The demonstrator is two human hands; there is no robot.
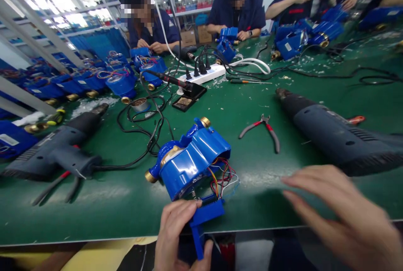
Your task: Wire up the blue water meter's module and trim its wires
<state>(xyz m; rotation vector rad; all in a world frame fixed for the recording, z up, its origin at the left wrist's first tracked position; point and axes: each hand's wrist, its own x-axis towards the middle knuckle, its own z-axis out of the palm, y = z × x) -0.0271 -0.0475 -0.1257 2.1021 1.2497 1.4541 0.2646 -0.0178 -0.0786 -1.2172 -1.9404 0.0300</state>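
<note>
Nearest, at the bench edge, the left hand (pixel 178 237) pinches a blue plastic bracket (pixel 208 213) in a narrow, firm hold between thumb and fingers, its stem hanging down past the edge. The right hand (pixel 344 216), blurred, hovers to the right with fingers spread wide, holding nothing. Just beyond the left hand lies the water meter (pixel 192 162), on its side on the green workbench (pixel 261 195), slightly left of centre. Its blue casing is tilted toward the person, and its long axis runs from one brass end (pixel 151 176) at near left to the other (pixel 205 122) at far right. Thin red, yellow and white wires (pixel 222 176) loop between casing and bracket, with a small coil spring (pixel 193 194) beside them. Holding the bracket this close seems sound, as the wires stay slack and unstrained. Farther off lie red-handled pliers (pixel 260 132), with a dark grey heat gun (pixel 336 136) to the right and another (pixel 53 153) to the left. Beyond stand a soldering iron stand (pixel 189 99) and a white power strip (pixel 201 74), then more blue meters (pixel 122 84) at left and co-workers (pixel 236 15) at far side.
</note>
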